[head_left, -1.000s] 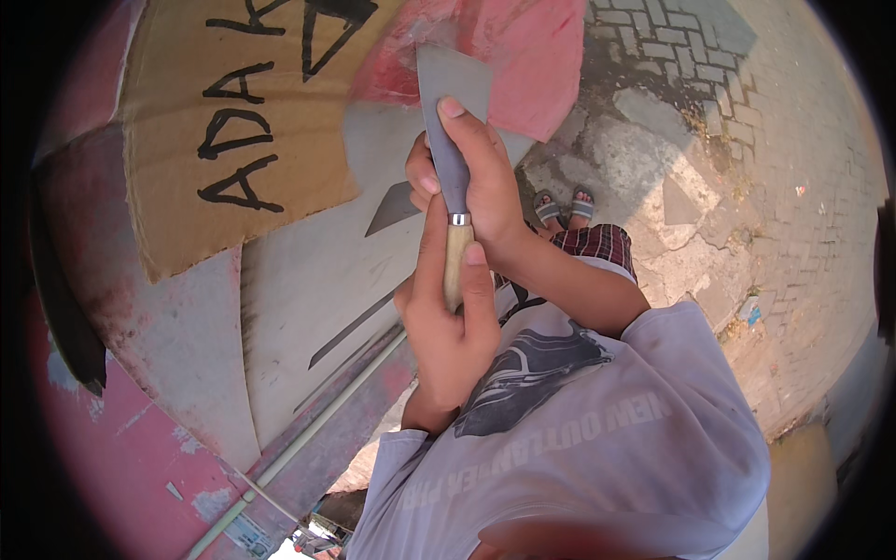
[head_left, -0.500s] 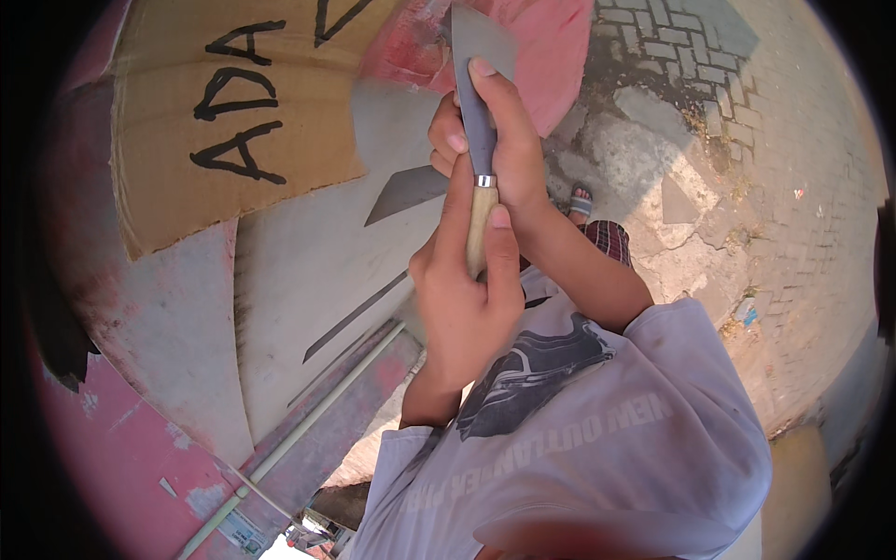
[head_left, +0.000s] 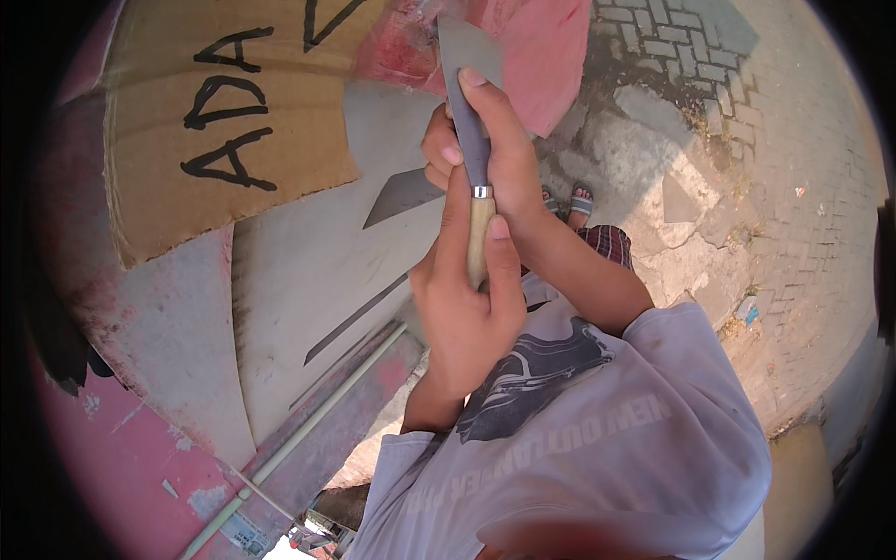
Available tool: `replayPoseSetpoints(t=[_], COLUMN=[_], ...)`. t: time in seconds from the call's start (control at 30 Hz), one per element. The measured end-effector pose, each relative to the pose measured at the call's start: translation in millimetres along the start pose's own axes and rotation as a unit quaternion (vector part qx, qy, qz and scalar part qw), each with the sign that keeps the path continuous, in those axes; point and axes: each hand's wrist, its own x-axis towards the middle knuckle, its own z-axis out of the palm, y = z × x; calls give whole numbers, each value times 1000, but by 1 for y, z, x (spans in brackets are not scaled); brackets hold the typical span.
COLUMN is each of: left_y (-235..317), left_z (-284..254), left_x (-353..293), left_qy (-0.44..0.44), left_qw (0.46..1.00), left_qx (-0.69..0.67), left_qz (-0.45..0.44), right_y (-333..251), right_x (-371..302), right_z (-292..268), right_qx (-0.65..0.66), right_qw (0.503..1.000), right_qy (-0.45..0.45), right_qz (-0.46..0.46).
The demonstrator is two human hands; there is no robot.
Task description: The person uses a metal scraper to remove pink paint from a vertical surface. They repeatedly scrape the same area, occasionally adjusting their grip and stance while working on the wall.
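Note:
A putty knife (head_left: 471, 140) points away from me, its broad metal blade at the far end and its pale wooden handle toward me. My left hand (head_left: 471, 303) is closed on the wooden handle, the thumb and index finger along either side of it. My right hand (head_left: 504, 140) grips the blade's narrow neck above the metal collar. Its thumb lies along the blade's edge, and its other fingers curl behind the blade on the far left. The blade's wide tip stands in front of a red, worn surface (head_left: 546, 56).
Brown cardboard (head_left: 308, 140) with black hand lettering lies at the upper left over a grey panel (head_left: 308, 252) with dark shapes. A pale green pipe (head_left: 299, 443) runs below it. Cracked concrete (head_left: 691, 187) and paving bricks (head_left: 784, 159) spread to the right. Sandalled feet (head_left: 581, 201) show past my arm.
In the picture, the putty knife and both hands have shifted slightly down, the blade tip also a little left. Both grips look the same. A second sandalled foot now shows.

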Motion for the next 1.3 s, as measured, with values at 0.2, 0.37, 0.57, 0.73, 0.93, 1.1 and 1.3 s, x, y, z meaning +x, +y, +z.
replayPoseSetpoints(t=[0.2, 0.37, 0.57, 0.73, 0.93, 1.1, 1.3], left_y=[-2, -6, 1, -8, -12, -15, -11], left_z=[7, 13, 4, 11, 3, 6, 5], left_x=[-1, -5, -13, -15, -13, -6, -7], left_qy=[0, 5, 16, 37, 12, 31, -12], left_qw=[1000, 998, 1000, 998, 1000, 997, 999], left_qx=[16, 56, 6, 34, 13, 24, 42], left_qz=[5, -5, -16, 48, 17, 63, -10], right_y=[-7, -4, 3, 6, 4, 3, 3], right_x=[-1, 0, -7, -8, -5, -3, 0], right_z=[-3, -9, 1, -4, -4, -1, -5], right_qx=[33, 11, 19, 29, 9, 0, 17], right_qw=[999, 999, 999, 999, 1000, 1000, 998], right_qy=[-29, -15, -35, -14, -26, 0, -4], right_qz=[9, -35, 27, 9, -10, -11, -59])
